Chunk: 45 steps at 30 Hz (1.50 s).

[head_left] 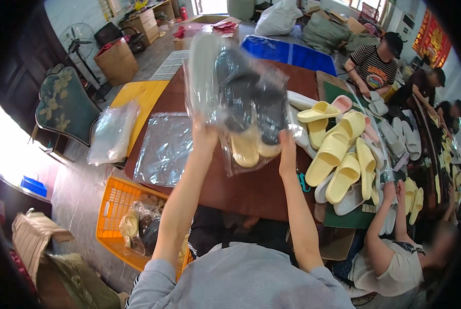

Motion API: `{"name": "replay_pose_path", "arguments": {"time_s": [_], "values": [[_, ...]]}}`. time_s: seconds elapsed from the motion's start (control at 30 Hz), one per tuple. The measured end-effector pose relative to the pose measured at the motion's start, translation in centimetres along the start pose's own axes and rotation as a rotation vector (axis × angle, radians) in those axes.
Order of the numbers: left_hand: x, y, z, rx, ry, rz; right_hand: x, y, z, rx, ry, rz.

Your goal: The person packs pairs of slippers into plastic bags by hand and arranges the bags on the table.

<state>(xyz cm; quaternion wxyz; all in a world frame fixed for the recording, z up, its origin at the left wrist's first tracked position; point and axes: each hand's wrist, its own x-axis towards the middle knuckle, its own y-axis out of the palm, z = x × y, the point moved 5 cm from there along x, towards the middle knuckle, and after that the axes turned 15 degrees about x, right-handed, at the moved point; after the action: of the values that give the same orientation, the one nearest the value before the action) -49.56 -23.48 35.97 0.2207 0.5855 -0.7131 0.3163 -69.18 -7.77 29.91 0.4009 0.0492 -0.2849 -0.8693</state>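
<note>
Above the brown table, both of my hands hold up a clear plastic bundle of bagged slippers [235, 149]; whether it is one bag or several I cannot tell. Pale grey, dark and yellow slippers show through the shiny film. My left hand [204, 135] grips the bundle's lower left side, fingers partly behind it. At its lower right edge, my right hand [287, 147] is closed on the film. Just right of that hand lies a heap of yellow slippers [334, 147], mixed with white and pink ones. A stack of clear bags [161, 149] rests flat to the left of my left forearm.
An orange crate [109, 211] with bagged slippers stands at my lower left. More clear bags [114, 131] lie on a yellow board. Teal scissors [303, 183] are by the heap. Co-workers sit along the right, one handling a grey slipper [377, 105]. A blue bin [292, 54] is beyond the table.
</note>
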Motion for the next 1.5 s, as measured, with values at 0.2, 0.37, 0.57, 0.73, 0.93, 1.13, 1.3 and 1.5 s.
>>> {"name": "replay_pose_path", "arguments": {"time_s": [0.2,0.37,0.57,0.73,0.93,1.13,1.3,1.5], "values": [[-15.2,3.2,15.0,-0.848,-1.212,-0.094,-2.3,-7.2,-8.0,-0.402,0.131,-0.170],[-15.6,0.3,11.4,-0.690,-1.133,0.203,-2.3,-7.6,-6.1,-0.424,-0.069,-0.207],[-20.3,-4.0,5.2,-0.769,-1.305,0.279,-4.8,-5.7,-0.9,0.136,0.183,-0.187],[-23.5,-3.7,-2.4,-1.003,-1.383,0.451,-5.8,-6.1,1.5,0.303,0.292,-0.062],[-24.9,-1.1,-1.9,-1.025,-1.309,0.419,-5.0,-8.0,-0.3,0.143,0.288,-0.015],[-28.0,0.4,1.7,-0.951,-1.541,0.284,-9.7,-10.7,0.3,-0.315,-0.126,-0.426],[-27.3,0.0,0.2,-0.862,-1.513,0.234,-17.6,-8.9,-1.2,-0.347,0.162,-0.003],[-27.4,-0.5,0.2,-0.742,-1.407,0.209,-18.0,-6.5,-2.1,-0.650,0.064,0.171]]}}
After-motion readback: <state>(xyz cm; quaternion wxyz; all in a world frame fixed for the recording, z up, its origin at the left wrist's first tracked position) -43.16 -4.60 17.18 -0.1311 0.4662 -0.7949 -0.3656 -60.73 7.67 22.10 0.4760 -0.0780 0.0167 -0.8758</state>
